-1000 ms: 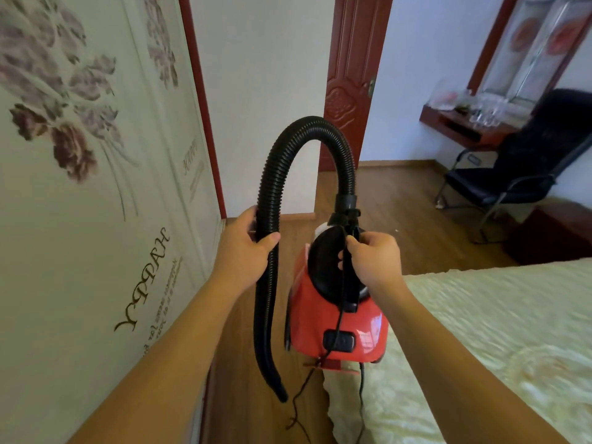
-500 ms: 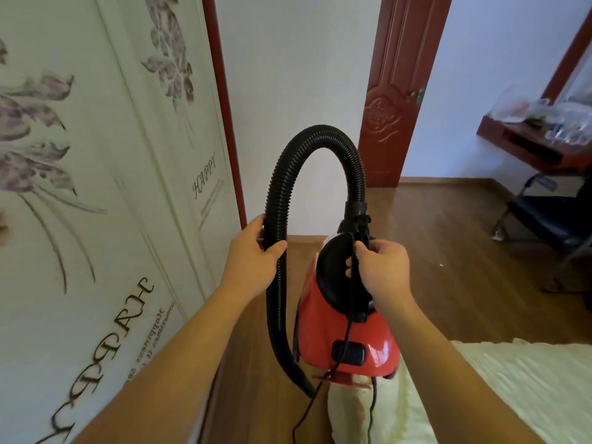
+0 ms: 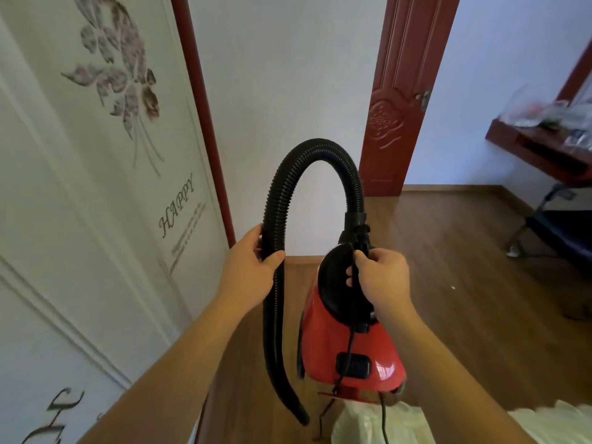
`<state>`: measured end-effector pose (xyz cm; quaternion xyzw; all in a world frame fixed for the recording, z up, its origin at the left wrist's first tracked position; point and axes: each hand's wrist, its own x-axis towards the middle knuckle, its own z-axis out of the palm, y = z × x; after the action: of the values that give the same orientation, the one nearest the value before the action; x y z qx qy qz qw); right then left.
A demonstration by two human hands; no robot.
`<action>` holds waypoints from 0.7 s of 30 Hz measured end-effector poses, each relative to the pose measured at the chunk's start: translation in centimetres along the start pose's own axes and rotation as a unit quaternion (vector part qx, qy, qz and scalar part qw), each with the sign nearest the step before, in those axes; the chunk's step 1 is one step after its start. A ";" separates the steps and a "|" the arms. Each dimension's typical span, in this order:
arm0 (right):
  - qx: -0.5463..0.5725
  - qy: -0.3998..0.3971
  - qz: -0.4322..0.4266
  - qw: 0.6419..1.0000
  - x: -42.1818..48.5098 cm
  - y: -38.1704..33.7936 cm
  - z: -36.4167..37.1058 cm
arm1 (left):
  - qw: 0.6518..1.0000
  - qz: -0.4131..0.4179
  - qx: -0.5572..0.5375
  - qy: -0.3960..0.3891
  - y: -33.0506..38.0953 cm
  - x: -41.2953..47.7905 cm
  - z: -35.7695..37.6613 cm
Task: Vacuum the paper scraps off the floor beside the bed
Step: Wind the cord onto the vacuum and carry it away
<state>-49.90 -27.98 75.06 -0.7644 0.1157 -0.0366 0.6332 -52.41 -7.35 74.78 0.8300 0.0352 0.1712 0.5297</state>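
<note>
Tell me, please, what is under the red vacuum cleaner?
Below the red vacuum cleaner show the bed's pale corner, its hanging black cord and wooden floor. Its body hides the floor directly beneath.

Gripping ribbed black plastic hose (image 3: 278,203) with left hand (image 3: 246,274), 9 o'clock of red plastic canister vacuum (image 3: 320,347); holding its black handle (image 3: 334,283) with right hand (image 3: 384,280).

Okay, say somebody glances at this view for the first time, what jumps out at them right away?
The red vacuum cleaner is lifted at centre frame, with the right hand gripping its black top handle. Its black ribbed hose arches high above it and comes down through the left hand. A flower-printed white panel lettered HAPPY fills the left side, and a dark red door stands behind on the right.
</note>
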 end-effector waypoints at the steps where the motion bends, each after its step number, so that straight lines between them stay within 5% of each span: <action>1: -0.004 0.005 0.000 1.000 1.7 -0.1 0.6 | 1.000 0.001 -0.002 -0.006 -0.7 2.0 0.4; 11: -0.009 0.050 0.002 0.999 16.8 -3.4 5.8 | 0.998 0.021 -0.006 -0.052 -3.3 20.0 3.8; 21: -0.010 0.012 0.014 1.000 33.7 -3.9 9.8 | 1.000 0.007 -0.011 -0.020 -6.9 34.7 10.3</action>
<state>-14.66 -25.47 73.87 -0.7684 0.1345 -0.0357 0.6247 -15.68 -4.92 73.31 0.8276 0.0165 0.1589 0.5381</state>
